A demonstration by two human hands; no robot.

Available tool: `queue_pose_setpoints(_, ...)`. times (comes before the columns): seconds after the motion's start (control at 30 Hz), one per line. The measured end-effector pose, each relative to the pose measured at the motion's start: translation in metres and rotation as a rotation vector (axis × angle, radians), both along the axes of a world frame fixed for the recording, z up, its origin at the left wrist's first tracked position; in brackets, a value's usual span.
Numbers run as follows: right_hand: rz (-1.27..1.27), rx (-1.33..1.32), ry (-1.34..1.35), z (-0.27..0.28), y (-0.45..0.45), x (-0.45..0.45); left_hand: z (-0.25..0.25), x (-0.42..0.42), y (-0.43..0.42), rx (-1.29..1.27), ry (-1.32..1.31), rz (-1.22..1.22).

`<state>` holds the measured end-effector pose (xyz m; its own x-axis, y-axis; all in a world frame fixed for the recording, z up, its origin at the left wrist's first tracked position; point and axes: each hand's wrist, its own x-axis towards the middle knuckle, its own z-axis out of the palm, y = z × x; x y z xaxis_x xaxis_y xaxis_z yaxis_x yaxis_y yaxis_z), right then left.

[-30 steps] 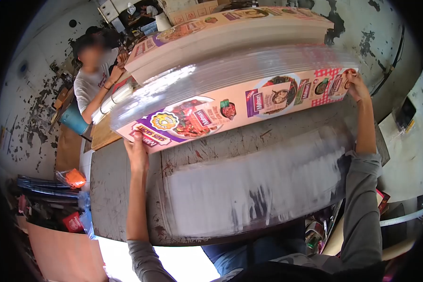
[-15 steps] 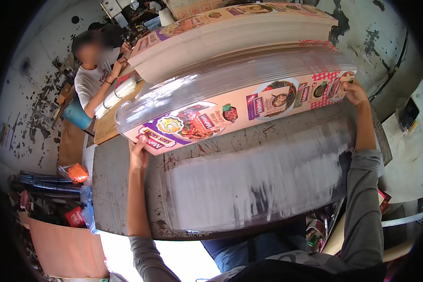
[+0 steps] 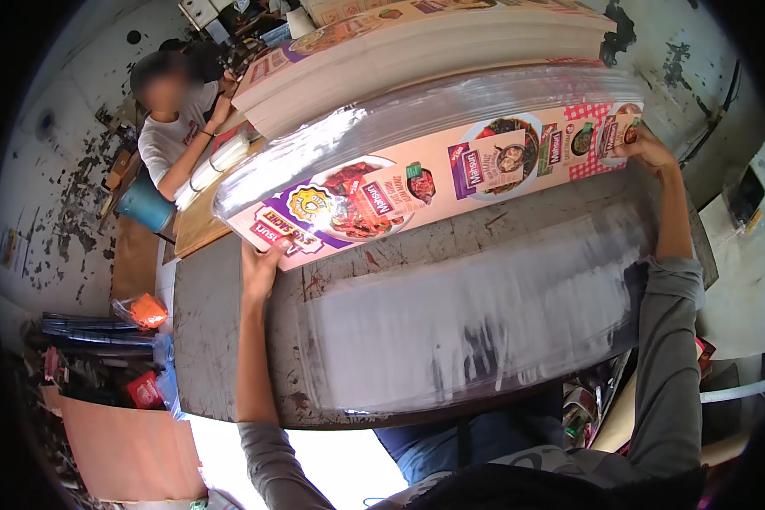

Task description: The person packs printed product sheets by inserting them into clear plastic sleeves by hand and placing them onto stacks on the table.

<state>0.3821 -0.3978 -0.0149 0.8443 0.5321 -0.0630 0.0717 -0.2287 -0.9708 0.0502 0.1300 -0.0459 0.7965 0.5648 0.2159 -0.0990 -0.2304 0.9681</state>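
Long pink printed card panel (image 3: 438, 187) stands tilted toward far side of scuffed grey worktop (image 3: 217, 331); glossy transparent-looking layers (image 3: 416, 119) behind it. Since earlier: right hand (image 3: 648, 153) lower on panel's end; left hand (image 3: 260, 268), thumb slanting inward. Both grips clamped on panel; judged steadied, unreleased.

The table (image 3: 208, 331) was grey and scratched, with a pale, streaky patch (image 3: 399, 340) across its near part. Beyond the patch was a glossy stack (image 3: 450, 110) of printed strips, and behind that a taller stack (image 3: 416, 64), its base hidden.
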Motion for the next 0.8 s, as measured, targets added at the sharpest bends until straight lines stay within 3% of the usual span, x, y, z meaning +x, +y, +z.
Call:
queue_pose_setpoints(0.13,-0.035,0.011,-0.157,-0.002,0.0,-0.004,-0.001,-0.005,-0.003,0.071,-0.034,0.063)
queue_pose_setpoints(0.37,0.063,0.042,-0.092,-0.002,-0.003,0.005,0.004,-0.007,0.023,-0.022,-0.036,-0.05)
queue_pose_setpoints(0.43,0.035,0.413,-0.051,-0.011,-0.014,0.019,0.006,-0.002,0.017,-0.103,-0.131,-0.08)
queue_pose_setpoints(0.5,0.05,0.4,-0.054,-0.013,-0.005,0.032,0.004,0.005,0.011,-0.203,-0.242,-0.109)
queue_pose_setpoints(0.6,-0.057,0.367,-0.116,-0.012,0.006,0.025,0.01,0.005,-0.001,-0.187,-0.176,-0.065)
queue_pose_setpoints(0.8,0.068,0.398,-0.041,-0.021,-0.012,0.026,-0.007,-0.012,0.02,-0.195,-0.119,-0.108)
